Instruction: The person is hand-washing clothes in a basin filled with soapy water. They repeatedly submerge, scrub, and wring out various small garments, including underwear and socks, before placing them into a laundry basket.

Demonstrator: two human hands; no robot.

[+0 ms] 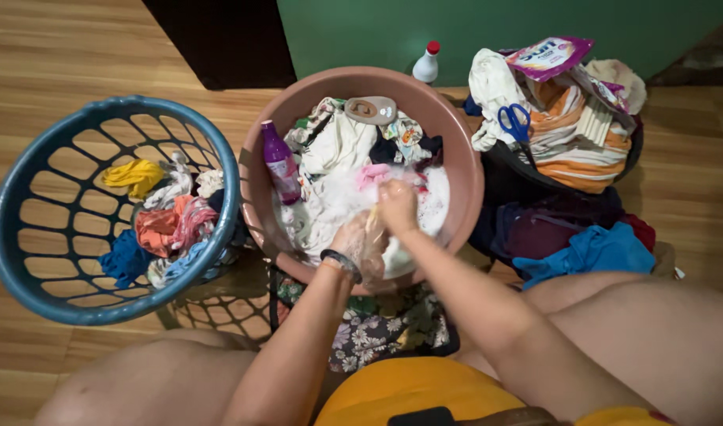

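Observation:
A pink basin [465,150] on the floor holds soapy water and several wet clothes. My left hand [360,238] and my right hand [398,207] are pressed together over the suds at the basin's near side, both gripping a white soapy garment [338,207]. A dark band circles my left wrist. A purple bottle [280,164] leans inside the basin's left side. A grey-brown laundry brush [371,110] lies on the clothes at the far side.
A blue laundry basket [30,197] with coloured clothes stands left. Right of the basin is a dark tub [499,162] piled with clothes, blue scissors [516,121] and a detergent pouch [547,55]. A white red-capped bottle [427,63] stands behind. Blue cloth [590,251] lies by my knee.

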